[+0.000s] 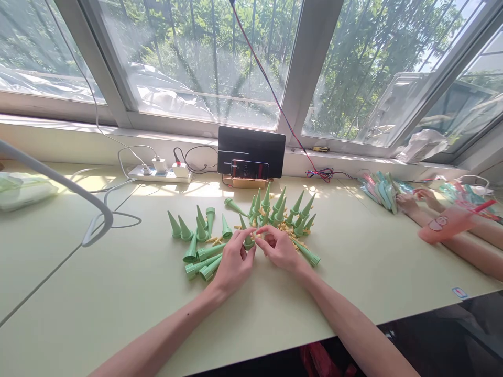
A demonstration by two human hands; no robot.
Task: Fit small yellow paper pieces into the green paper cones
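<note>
Near the middle of the table, my left hand is closed around a green plastic cone spike, its wide end down. My right hand meets it from the right, thumb and forefinger pinched on a small yellow plastic piece at the cone's side. Fingers partly hide both parts. Behind my hands a cluster of upright green cones stands among scattered yellow pieces. To the left, more green cones stand upright or lie on their sides. One cone lies beside my right wrist.
A phone leans before a dark tablet by the window. A power strip with cables sits back left; a grey curved bar crosses the left side. At right are a co-worker's arms, a pink drink cup and bagged items.
</note>
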